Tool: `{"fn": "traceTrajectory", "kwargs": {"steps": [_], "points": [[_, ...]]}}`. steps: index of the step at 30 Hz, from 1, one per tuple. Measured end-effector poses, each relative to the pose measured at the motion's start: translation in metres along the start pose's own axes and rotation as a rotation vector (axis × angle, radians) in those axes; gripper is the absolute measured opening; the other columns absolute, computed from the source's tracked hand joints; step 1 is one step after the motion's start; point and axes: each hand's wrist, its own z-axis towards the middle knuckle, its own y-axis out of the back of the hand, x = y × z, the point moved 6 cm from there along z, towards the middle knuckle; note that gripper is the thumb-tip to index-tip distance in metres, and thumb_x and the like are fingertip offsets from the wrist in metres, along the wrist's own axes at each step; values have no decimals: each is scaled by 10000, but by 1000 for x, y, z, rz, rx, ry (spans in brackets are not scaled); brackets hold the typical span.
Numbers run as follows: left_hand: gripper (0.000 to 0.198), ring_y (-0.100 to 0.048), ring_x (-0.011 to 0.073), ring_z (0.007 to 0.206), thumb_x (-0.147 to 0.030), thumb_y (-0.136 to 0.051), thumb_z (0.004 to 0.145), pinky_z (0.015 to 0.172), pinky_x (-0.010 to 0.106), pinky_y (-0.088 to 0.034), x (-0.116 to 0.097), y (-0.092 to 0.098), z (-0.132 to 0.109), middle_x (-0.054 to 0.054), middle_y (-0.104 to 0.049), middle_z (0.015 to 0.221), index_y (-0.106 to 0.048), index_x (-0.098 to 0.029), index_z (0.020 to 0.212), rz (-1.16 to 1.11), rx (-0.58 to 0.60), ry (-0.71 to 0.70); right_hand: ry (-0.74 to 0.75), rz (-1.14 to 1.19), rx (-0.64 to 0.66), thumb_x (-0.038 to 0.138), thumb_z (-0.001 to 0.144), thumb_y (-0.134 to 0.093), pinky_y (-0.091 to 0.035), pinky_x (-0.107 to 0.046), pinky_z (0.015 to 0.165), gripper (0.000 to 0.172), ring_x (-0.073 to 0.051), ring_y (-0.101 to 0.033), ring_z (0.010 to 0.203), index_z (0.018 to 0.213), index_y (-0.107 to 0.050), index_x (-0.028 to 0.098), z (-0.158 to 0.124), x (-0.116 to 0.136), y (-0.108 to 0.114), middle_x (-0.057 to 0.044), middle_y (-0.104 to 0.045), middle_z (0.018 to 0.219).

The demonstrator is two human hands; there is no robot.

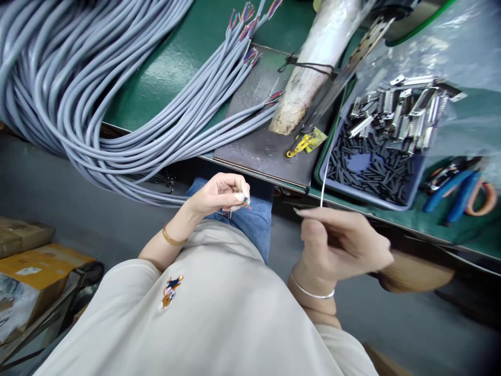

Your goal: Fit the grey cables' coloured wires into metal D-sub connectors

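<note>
My left hand (223,194) is closed in a pinch above my lap. It grips the end of a grey cable, and small coloured wire tips (247,205) stick out past the thumb. My right hand (340,243) is held to the right, near the table edge, thumb and forefinger pressed together; it is slightly blurred. What sits between those fingertips is too small to make out. A thin white strand (323,187) runs down from the table to the forefinger; I cannot tell whether the hand holds it.
A bundle of grey cables (129,151) with stripped coloured ends lies across the green table (156,89). A soldering iron's yellow-tagged clip (300,145) rests on a dark board (258,151). On the right stand a blue tray (370,196) of metal connectors and black tubing, and pliers (456,193).
</note>
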Motion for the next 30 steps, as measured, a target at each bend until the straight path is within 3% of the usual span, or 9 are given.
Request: {"fn": "traceTrajectory", "kwargs": {"steps": [2,5,9,20,25,30], "points": [[356,-394,28,437,-397,-873,723,396,156,-260,-3,-2,-1,-25,-532,593,-620,-148,708,33,-140,24,-87,3,-15,298,910,-702,-335,-252,452,85,-81,-442,460,942,-779,284,6,-4,-6,50,-630,621],[340,-354,20,459,-369,-859,751,415,157,-224,-9,-11,0,-44,-478,587,-607,-144,712,77,-201,18,-194,93,101,278,896,-723,-275,-257,443,70,-67,-381,479,892,-789,255,15,-14,-25,22,-686,731],[328,-333,22,463,-333,-858,753,431,166,-234,-8,-21,4,-58,-451,554,-599,-143,691,116,-187,39,-176,218,157,251,887,-734,-252,-255,444,64,-73,-444,526,901,-796,250,21,-17,-35,-3,-726,818],[292,-336,25,479,-310,-850,769,442,163,-243,-3,-24,8,-60,-464,562,-617,-141,718,100,-169,51,-84,248,171,196,872,-741,-300,-234,457,92,-88,-527,569,900,-798,263,21,-14,-33,1,-746,806],[269,-338,20,475,-276,-849,766,449,158,-251,-4,-27,8,-62,-471,555,-626,-137,708,52,-137,45,-150,298,195,208,849,-742,-238,-230,432,50,-69,-436,514,833,-781,237,22,-19,-34,2,-709,759],[290,-419,41,495,-306,-896,695,473,174,-315,-6,-30,10,-41,-525,542,-672,-123,678,128,-76,105,-284,490,349,243,805,-772,-284,-206,424,72,-66,-464,516,747,-750,207,25,-28,-41,8,-678,716]]}}
